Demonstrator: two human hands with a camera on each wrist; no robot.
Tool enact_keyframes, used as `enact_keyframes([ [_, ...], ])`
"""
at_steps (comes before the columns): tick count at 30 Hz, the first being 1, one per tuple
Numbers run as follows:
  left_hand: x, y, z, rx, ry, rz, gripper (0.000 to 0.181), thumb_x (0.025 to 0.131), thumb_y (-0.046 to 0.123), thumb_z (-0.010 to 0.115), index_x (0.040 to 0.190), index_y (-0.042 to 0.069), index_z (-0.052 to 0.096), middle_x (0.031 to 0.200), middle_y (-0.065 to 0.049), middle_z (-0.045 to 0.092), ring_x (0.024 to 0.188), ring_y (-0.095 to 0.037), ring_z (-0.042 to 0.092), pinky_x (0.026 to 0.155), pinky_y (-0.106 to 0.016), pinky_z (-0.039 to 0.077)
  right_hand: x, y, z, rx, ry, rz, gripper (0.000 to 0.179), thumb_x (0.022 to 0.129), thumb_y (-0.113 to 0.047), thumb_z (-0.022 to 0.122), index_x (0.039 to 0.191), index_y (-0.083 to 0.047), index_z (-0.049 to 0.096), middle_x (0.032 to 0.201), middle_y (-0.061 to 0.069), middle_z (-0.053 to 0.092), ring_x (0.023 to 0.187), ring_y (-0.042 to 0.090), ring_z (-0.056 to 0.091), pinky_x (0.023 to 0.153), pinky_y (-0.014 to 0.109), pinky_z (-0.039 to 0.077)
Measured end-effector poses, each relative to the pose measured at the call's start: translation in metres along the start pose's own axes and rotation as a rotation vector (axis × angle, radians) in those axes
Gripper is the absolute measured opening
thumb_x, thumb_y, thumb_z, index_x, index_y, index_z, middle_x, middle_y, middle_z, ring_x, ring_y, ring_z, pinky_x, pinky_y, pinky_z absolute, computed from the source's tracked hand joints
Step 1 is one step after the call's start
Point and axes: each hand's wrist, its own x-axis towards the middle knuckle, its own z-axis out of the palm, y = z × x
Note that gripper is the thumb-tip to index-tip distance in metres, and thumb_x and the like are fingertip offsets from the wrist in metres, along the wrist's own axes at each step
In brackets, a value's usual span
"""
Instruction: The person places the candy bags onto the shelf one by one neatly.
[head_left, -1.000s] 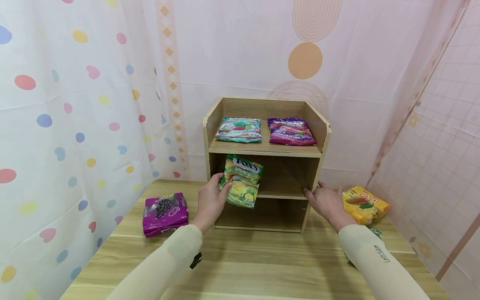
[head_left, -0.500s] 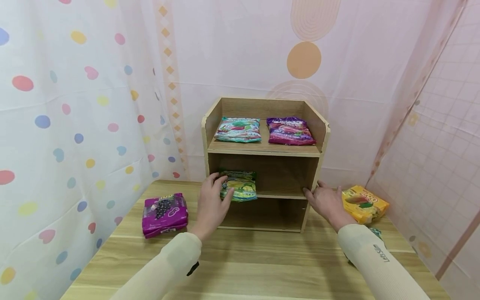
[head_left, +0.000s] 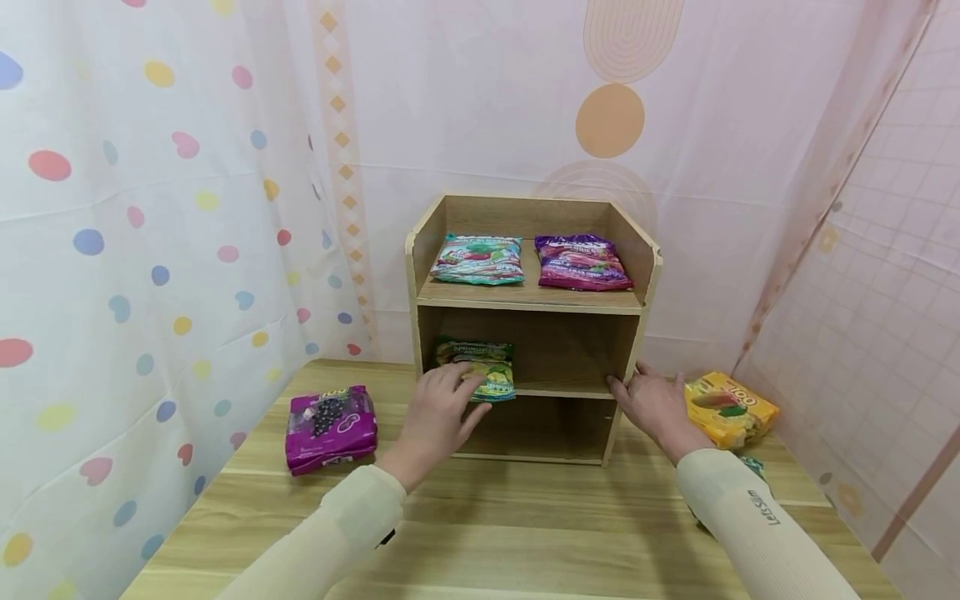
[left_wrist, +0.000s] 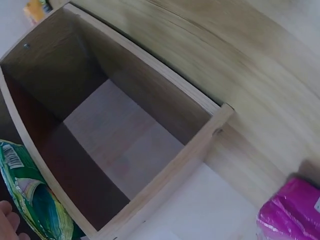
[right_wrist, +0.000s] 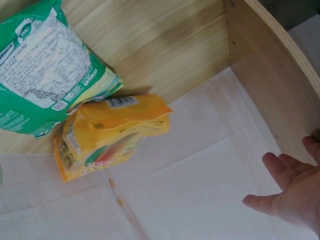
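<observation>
A green candy bag (head_left: pixel 495 377) lies at the left of the middle level of a small wooden shelf (head_left: pixel 528 307), its front edge reaching the board's edge. My left hand (head_left: pixel 442 417) is right in front of it, fingers loosely bent and covering part of the bag; whether they touch it I cannot tell. In the left wrist view only some fingertips (left_wrist: pixel 7 220) show beside the bag. My right hand (head_left: pixel 656 408) rests against the shelf's right side panel near its front edge. Its fingers (right_wrist: pixel 280 172) are spread in the right wrist view.
On the top level lie a teal-white candy bag (head_left: pixel 480 260) and a purple-red candy bag (head_left: pixel 581 262). A purple pack (head_left: pixel 330 429) is on the table (head_left: pixel 525 533) at left. At right are a yellow pack (head_left: pixel 731 408) and a green bag (right_wrist: pixel 45 70).
The green candy bag, held tilted upright by my left hand, has been laid on the middle level and let go. The left hand then shifted slightly right and down. My right hand stayed put.
</observation>
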Motion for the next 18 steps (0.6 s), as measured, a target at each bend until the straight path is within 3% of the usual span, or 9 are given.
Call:
enact_keyframes([
  [4, -0.0022, -0.0025, 0.0036, 0.074, -0.019, 0.074, 0.039, 0.081, 0.022, 0.084, 0.114, 0.011, 0.068, 0.117, -0.013, 0.063, 0.108, -0.031, 0.061, 0.093, -0.047, 0.048, -0.0002, 0.0000, -0.0001, 0.003, 0.002, -0.004, 0.057, 0.105, -0.040, 0.037, 0.090, -0.001, 0.076, 0.136, 0.025, 0.056, 0.138, 0.038, 0.039, 0.104, 0.078, 0.009],
  [8, -0.0025, -0.0047, 0.0059, 0.120, -0.046, 0.106, 0.035, 0.080, 0.014, 0.084, 0.111, 0.014, 0.069, 0.111, -0.009, 0.064, 0.103, -0.027, 0.063, 0.090, -0.044, 0.051, -0.0006, 0.0000, -0.0002, 0.005, 0.005, -0.007, 0.057, 0.105, -0.040, 0.037, 0.089, -0.001, 0.076, 0.136, 0.025, 0.055, 0.138, 0.038, 0.039, 0.104, 0.078, 0.008],
  [15, 0.0012, -0.0075, 0.0091, 0.151, -0.066, 0.105, 0.025, 0.084, 0.010, 0.079, 0.107, 0.014, 0.070, 0.104, -0.006, 0.065, 0.096, -0.025, 0.064, 0.079, -0.042, 0.053, -0.0007, -0.0004, -0.0009, -0.006, 0.005, -0.011, 0.058, 0.106, -0.040, 0.037, 0.087, -0.001, 0.076, 0.136, 0.025, 0.055, 0.138, 0.038, 0.039, 0.104, 0.078, 0.008],
  [18, 0.0036, -0.0077, 0.0092, 0.149, -0.092, 0.088, 0.026, 0.084, 0.011, 0.080, 0.109, 0.013, 0.070, 0.105, -0.008, 0.065, 0.098, -0.026, 0.064, 0.079, -0.044, 0.053, -0.0006, -0.0003, -0.0009, -0.012, 0.007, -0.014, 0.058, 0.106, -0.040, 0.037, 0.088, -0.001, 0.076, 0.136, 0.025, 0.055, 0.138, 0.038, 0.040, 0.104, 0.078, 0.008],
])
